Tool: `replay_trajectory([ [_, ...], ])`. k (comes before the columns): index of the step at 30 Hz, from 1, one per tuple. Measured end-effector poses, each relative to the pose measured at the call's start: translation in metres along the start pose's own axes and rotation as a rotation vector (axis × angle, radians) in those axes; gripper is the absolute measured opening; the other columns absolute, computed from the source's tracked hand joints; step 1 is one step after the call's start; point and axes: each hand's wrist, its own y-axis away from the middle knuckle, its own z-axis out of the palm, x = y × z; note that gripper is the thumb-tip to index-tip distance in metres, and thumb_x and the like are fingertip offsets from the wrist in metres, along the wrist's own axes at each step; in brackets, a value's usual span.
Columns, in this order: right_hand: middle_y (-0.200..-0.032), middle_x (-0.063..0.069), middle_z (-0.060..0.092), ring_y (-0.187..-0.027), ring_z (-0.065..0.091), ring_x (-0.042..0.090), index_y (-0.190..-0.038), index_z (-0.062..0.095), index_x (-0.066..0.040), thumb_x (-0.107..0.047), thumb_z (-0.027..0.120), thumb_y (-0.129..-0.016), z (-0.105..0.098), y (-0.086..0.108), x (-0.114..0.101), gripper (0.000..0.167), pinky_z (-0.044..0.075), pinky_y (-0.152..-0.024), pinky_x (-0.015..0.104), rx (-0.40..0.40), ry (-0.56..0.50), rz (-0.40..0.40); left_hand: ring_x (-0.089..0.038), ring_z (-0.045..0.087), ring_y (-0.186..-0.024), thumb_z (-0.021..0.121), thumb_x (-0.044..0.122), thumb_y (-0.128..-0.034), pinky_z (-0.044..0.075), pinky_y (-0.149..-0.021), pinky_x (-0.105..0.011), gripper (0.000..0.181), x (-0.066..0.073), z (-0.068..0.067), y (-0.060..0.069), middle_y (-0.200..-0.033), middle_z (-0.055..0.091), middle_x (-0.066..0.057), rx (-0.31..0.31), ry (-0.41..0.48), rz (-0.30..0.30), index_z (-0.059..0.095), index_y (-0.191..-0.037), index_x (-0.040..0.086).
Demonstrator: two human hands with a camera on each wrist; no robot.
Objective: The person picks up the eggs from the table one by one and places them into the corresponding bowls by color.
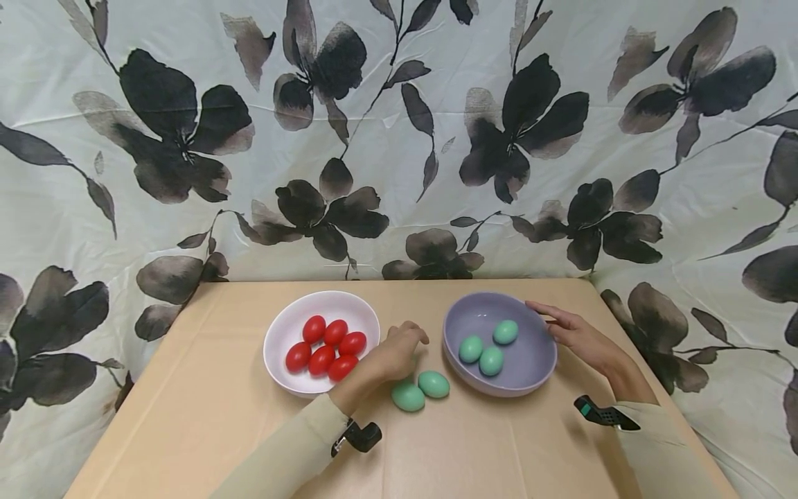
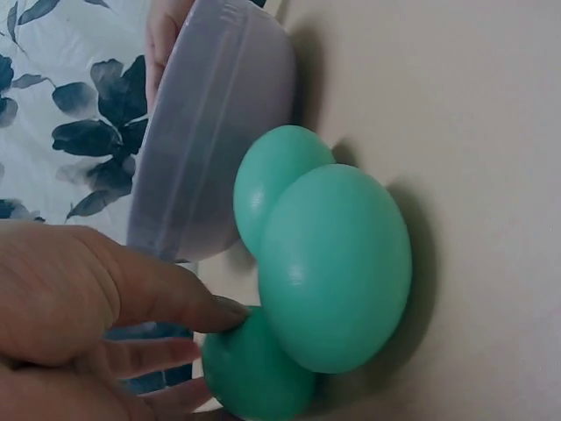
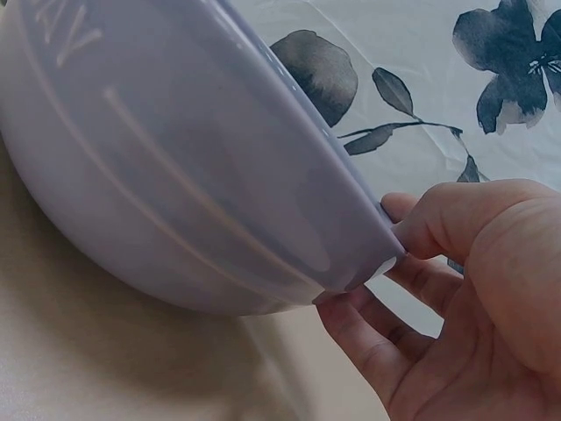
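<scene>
My left hand [image 1: 399, 350] reaches down between the two bowls. In the left wrist view its thumb and fingers pinch a green egg [image 2: 259, 368], which the hand hides in the head view. Beside it on the table lie two more green eggs, one nearer [image 1: 408, 396] and one further right [image 1: 433, 384]. The purple bowl [image 1: 530, 371] holds three green eggs [image 1: 491, 360]. At that bowl's right side, my right hand [image 1: 582, 339] grips the rim, thumb on the edge and fingers against the outside, as the right wrist view shows.
Left of my left hand stands a white bowl [image 1: 274, 346] with several red eggs [image 1: 321, 360] in it. Both bowls stand on a light wooden-coloured table [image 1: 461, 450]. A white cloth with dark flowers [image 1: 424, 229] hangs behind the table's far edge.
</scene>
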Motion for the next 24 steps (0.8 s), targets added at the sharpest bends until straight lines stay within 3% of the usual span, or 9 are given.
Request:
replay_trajectory([
  [4, -0.163, 0.010, 0.034, -0.149, 0.027, 0.041, -0.156, 0.042, -0.018, -0.009, 0.044, -0.107, -0.0002, 0.0001, -0.0003, 0.050, 0.036, -0.097, 0.009, 0.002, 0.004, -0.002, -0.034, 0.052, -0.110, 0.064, -0.003, -0.0875, 0.051, -0.095, -0.046, 0.036, 0.0000, 0.0013, -0.0042, -0.120, 0.057, -0.017, 0.030, -0.002, -0.032, 0.066, -0.123, -0.001],
  [9, -0.164, 0.009, 0.034, -0.150, 0.024, 0.040, -0.156, 0.043, -0.018, -0.010, 0.044, -0.107, 0.0000, -0.0008, 0.0001, 0.050, 0.037, -0.097, 0.008, -0.004, -0.010, -0.004, -0.023, 0.053, -0.080, 0.072, 0.004, -0.0851, 0.051, -0.070, -0.033, 0.013, 0.0003, 0.0026, -0.0067, -0.087, 0.055, -0.009, 0.014, -0.063, -0.064, 0.065, -0.095, 0.000],
  [12, -0.164, 0.010, 0.034, -0.151, 0.023, 0.041, -0.156, 0.043, -0.018, -0.009, 0.044, -0.107, 0.0001, -0.0011, 0.0008, 0.049, 0.037, -0.098, 0.008, -0.005, -0.014, -0.006, -0.020, 0.051, -0.071, 0.074, 0.005, -0.0848, 0.045, -0.062, -0.028, 0.012, -0.0001, 0.0034, -0.0079, -0.078, 0.054, -0.006, 0.006, -0.055, -0.073, 0.062, -0.087, 0.002],
  [15, -0.164, 0.010, 0.033, -0.151, 0.022, 0.041, -0.156, 0.042, -0.018, -0.010, 0.044, -0.107, -0.0001, -0.0010, 0.0010, 0.049, 0.036, -0.098, 0.008, -0.007, -0.014, -0.005, -0.021, 0.052, -0.072, 0.072, 0.002, -0.0848, 0.046, -0.062, -0.029, 0.010, -0.0005, 0.0034, -0.0087, -0.081, 0.057, -0.008, 0.022, -0.011, -0.074, 0.067, -0.093, -0.001],
  [20, -0.164, 0.010, 0.033, -0.151, 0.021, 0.041, -0.156, 0.042, -0.017, -0.011, 0.044, -0.107, -0.0007, -0.0006, 0.0005, 0.049, 0.036, -0.098, 0.008, -0.008, -0.016, -0.005, -0.025, 0.057, -0.087, 0.074, 0.006, -0.0860, 0.053, -0.078, -0.036, 0.035, 0.0014, 0.0003, -0.0073, -0.104, 0.066, -0.013, 0.045, 0.064, -0.071, 0.067, -0.119, -0.004],
  [24, -0.164, 0.011, 0.033, -0.151, 0.023, 0.042, -0.156, 0.042, -0.017, -0.011, 0.044, -0.107, -0.0007, -0.0005, 0.0010, 0.049, 0.037, -0.097, 0.008, -0.008, -0.020, -0.005, -0.027, 0.058, -0.095, 0.074, 0.010, -0.0864, 0.054, -0.088, -0.041, 0.038, 0.0037, -0.0046, -0.0054, -0.111, 0.067, -0.014, 0.065, 0.099, -0.054, 0.067, -0.122, -0.002],
])
